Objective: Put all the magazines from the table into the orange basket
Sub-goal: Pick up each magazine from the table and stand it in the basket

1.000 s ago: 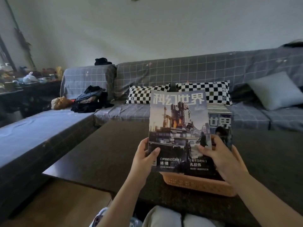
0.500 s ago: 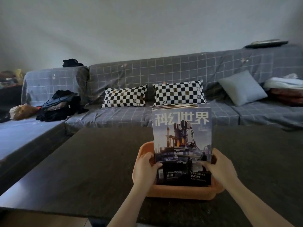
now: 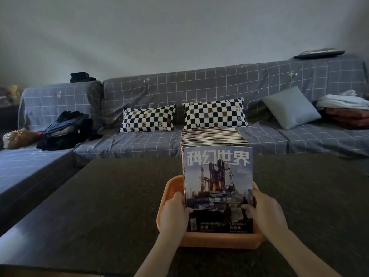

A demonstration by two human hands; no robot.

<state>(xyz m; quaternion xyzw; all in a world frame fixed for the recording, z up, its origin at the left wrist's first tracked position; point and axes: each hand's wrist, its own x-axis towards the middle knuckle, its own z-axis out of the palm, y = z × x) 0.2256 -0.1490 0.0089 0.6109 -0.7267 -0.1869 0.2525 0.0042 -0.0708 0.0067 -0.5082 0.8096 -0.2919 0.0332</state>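
Note:
An orange basket point(image 3: 219, 239) stands on the dark table point(image 3: 99, 206), right in front of me. Several magazines point(image 3: 213, 136) stand upright in it, packed in a row. The nearest magazine point(image 3: 217, 180), with a rocket tower on its cover, stands at the front of the row with its lower edge inside the basket. My left hand point(image 3: 173, 210) grips its left edge, thumb on the cover. My right hand point(image 3: 263, 210) grips its right edge in the same way.
A grey checked sofa point(image 3: 199, 86) runs behind the table and down the left side. On it lie two black-and-white checked cushions point(image 3: 147, 120), a grey cushion point(image 3: 291, 107), a heap of dark clothes point(image 3: 63, 130) and folded bedding point(image 3: 345, 110).
Both hands have lowered the front magazine from in front of my face down into the basket, against the row. My view has swung right and tilted down.

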